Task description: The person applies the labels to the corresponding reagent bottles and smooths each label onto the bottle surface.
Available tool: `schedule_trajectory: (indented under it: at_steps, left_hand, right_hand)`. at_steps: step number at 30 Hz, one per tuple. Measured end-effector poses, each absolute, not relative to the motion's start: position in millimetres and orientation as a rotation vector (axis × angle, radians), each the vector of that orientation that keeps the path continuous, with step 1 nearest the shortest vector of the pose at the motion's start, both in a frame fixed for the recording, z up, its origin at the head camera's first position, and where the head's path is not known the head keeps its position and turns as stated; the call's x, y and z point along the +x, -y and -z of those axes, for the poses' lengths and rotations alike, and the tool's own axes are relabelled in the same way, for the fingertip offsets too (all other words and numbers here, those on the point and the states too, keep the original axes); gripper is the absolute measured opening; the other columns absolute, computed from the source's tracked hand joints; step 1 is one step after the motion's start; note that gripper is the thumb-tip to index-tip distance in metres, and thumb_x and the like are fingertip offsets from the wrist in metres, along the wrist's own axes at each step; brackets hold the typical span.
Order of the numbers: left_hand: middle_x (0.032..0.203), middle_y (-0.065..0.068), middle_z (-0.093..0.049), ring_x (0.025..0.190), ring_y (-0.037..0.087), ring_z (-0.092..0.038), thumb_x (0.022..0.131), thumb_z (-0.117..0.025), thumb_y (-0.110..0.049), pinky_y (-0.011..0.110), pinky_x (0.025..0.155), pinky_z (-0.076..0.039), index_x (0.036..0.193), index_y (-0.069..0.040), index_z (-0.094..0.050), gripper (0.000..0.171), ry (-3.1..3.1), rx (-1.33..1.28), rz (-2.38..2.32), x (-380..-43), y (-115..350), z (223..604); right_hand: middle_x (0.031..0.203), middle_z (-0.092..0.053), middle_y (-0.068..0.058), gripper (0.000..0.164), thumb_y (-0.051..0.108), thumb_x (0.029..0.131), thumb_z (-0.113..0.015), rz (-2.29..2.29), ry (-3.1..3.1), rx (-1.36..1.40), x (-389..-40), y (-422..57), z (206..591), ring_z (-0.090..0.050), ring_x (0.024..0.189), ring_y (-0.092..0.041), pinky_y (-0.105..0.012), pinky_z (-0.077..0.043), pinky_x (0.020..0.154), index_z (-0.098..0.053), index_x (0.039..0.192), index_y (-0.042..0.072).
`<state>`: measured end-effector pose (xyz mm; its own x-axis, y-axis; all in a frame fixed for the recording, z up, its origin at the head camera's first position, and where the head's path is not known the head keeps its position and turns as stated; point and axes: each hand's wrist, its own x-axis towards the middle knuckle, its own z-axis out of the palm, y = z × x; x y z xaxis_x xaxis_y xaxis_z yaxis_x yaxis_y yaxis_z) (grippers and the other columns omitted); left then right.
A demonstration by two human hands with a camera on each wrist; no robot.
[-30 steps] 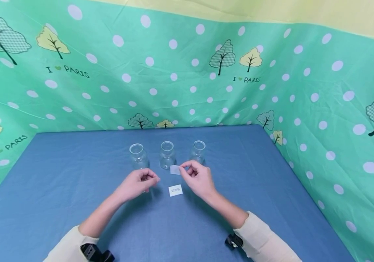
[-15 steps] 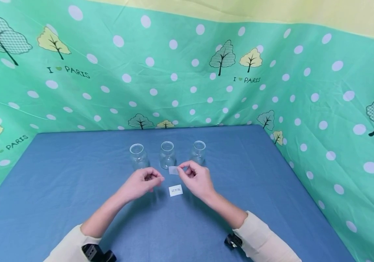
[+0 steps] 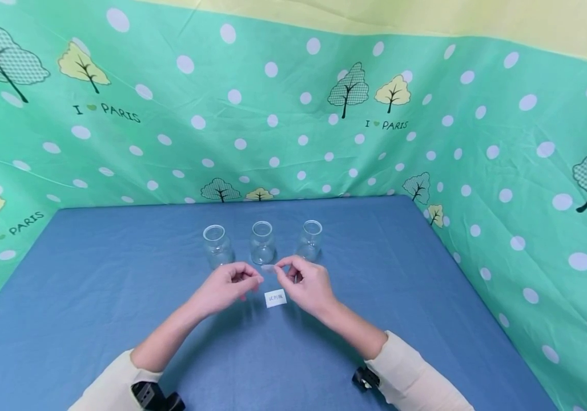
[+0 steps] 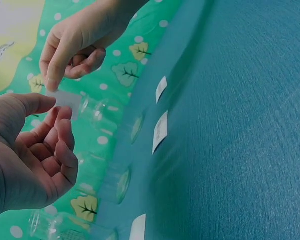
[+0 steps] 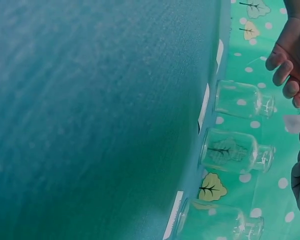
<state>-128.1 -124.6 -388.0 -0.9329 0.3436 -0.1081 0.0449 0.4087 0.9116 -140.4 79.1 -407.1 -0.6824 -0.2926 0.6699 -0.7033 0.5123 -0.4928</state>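
Observation:
My right hand (image 3: 308, 283) pinches a small translucent white slip (image 4: 67, 102) between thumb and forefinger. My left hand (image 3: 229, 286) faces it, fingers loosely bent, with its thumb and forefinger tips right beside the slip's lower corner in the left wrist view. The slip looks like a thin film piece, turned nearly edge-on in the head view. Below the hands, a white card (image 3: 275, 298) with handwritten characters lies on the blue cloth. Two other white cards show in the left wrist view, an upper card (image 4: 161, 89) and a lower card (image 4: 138, 227).
Behind the hands stand three open clear glass jars in a row: a left jar (image 3: 217, 245), a middle jar (image 3: 262, 242) and a right jar (image 3: 310, 240). A green dotted curtain (image 3: 283, 142) hangs behind the blue-covered table (image 3: 119, 257) and along its right side.
My left hand has moved right, toward the slip. The right hand has shifted slightly left, and the slip has turned from facing the head camera to nearly edge-on.

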Motion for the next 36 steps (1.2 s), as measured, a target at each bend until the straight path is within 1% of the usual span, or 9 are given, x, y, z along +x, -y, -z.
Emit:
schedule_trajectory:
  at_steps: [8, 13, 17, 21, 24, 27, 29, 33, 36]
  left_hand:
    - [0.086, 0.016, -0.065, 0.063, 0.02, -0.055, 0.091, -0.061, -0.028, 0.027, 0.055, -0.043, 0.102, -0.005, -0.066, 0.026, -2.387, 0.311, -1.569, -128.5, 123.2, 387.1]
    - [0.086, 0.015, -0.066, 0.064, 0.023, -0.056, 0.09, -0.061, -0.027, 0.027, 0.057, -0.043, 0.105, -0.005, -0.066, 0.027, -2.367, 0.287, -1.609, -128.6, 123.2, 387.3]
    - [0.087, 0.016, -0.066, 0.063, 0.02, -0.056, 0.091, -0.061, -0.027, 0.028, 0.058, -0.044, 0.107, -0.005, -0.066, 0.028, -2.367, 0.308, -1.624, -128.7, 123.5, 387.8]
    - [0.088, 0.016, -0.065, 0.063, 0.019, -0.056, 0.091, -0.06, -0.028, 0.03, 0.06, -0.047, 0.107, -0.005, -0.066, 0.029, -2.357, 0.298, -1.643, -128.6, 124.4, 386.8]
    - [0.084, 0.011, -0.066, 0.064, 0.023, -0.057, 0.092, -0.059, -0.028, 0.031, 0.059, -0.048, 0.105, -0.004, -0.066, 0.028, -2.351, 0.279, -1.659, -129.0, 125.1, 386.6]
    - [0.08, 0.005, -0.066, 0.064, 0.023, -0.057, 0.092, -0.058, -0.03, 0.031, 0.057, -0.047, 0.101, -0.005, -0.067, 0.028, -2.35, 0.248, -1.674, -130.4, 124.9, 387.9]
    - [0.078, 0.003, -0.065, 0.063, 0.02, -0.056, 0.092, -0.058, -0.03, 0.031, 0.057, -0.047, 0.1, -0.005, -0.067, 0.028, -2.348, 0.227, -1.683, -131.7, 124.6, 389.4]
    - [0.08, 0.006, -0.066, 0.061, 0.015, -0.055, 0.092, -0.059, -0.031, 0.031, 0.055, -0.047, 0.099, -0.004, -0.067, 0.029, -2.342, 0.21, -1.693, -132.2, 124.9, 390.4]
    - [0.08, 0.007, -0.066, 0.06, 0.014, -0.055, 0.092, -0.059, -0.028, 0.029, 0.054, -0.046, 0.1, -0.003, -0.067, 0.028, -2.331, 0.212, -1.704, -131.9, 125.9, 390.5]
  right_hand:
    - [0.056, -0.053, 0.005, 0.008, 0.01, 0.078, -0.07, -0.934, 2.188, 0.883, -141.8, -80.3, 410.0, -0.048, 0.049, -0.001, -0.009, -0.04, 0.05, -0.067, 0.086, 0.013]
    - [0.057, -0.055, 0.005, 0.008, 0.01, 0.079, -0.069, -0.898, 2.171, 0.932, -141.4, -80.8, 409.8, -0.05, 0.049, -0.001, -0.009, -0.041, 0.049, -0.067, 0.086, 0.012]
    - [0.057, -0.056, 0.006, 0.007, 0.012, 0.08, -0.067, -0.815, 2.162, 0.975, -141.8, -81.3, 408.7, -0.05, 0.049, -0.001, -0.007, -0.038, 0.048, -0.068, 0.087, 0.012]
    - [0.059, -0.059, 0.006, 0.007, 0.014, 0.08, -0.067, -0.687, 2.119, 1.032, -142.8, -81.2, 407.1, -0.048, 0.048, -0.001, -0.009, -0.034, 0.044, -0.069, 0.086, 0.013]
    - [0.062, -0.061, 0.006, 0.007, 0.014, 0.079, -0.068, -0.601, 2.085, 1.069, -143.6, -80.8, 407.0, -0.047, 0.049, 0.0, -0.01, -0.032, 0.044, -0.069, 0.086, 0.014]
    - [0.066, -0.064, 0.007, 0.007, 0.015, 0.079, -0.068, -0.532, 2.051, 1.093, -144.3, -80.7, 407.8, -0.047, 0.048, 0.0, -0.011, -0.034, 0.044, -0.07, 0.086, 0.015]
    - [0.07, -0.066, 0.008, 0.007, 0.016, 0.079, -0.068, -0.494, 2.032, 1.104, -144.3, -80.5, 407.9, -0.049, 0.048, -0.001, -0.012, -0.036, 0.044, -0.07, 0.086, 0.015]
    - [0.075, -0.069, 0.008, 0.007, 0.018, 0.081, -0.067, -0.455, 2.013, 1.116, -144.3, -80.2, 409.0, -0.053, 0.049, -0.002, -0.014, -0.041, 0.046, -0.071, 0.087, 0.016]
    - [0.073, -0.069, 0.007, 0.007, 0.019, 0.082, -0.066, -0.447, 2.018, 1.121, -144.4, -79.9, 409.8, -0.052, 0.049, -0.002, -0.015, -0.042, 0.046, -0.07, 0.087, 0.016]
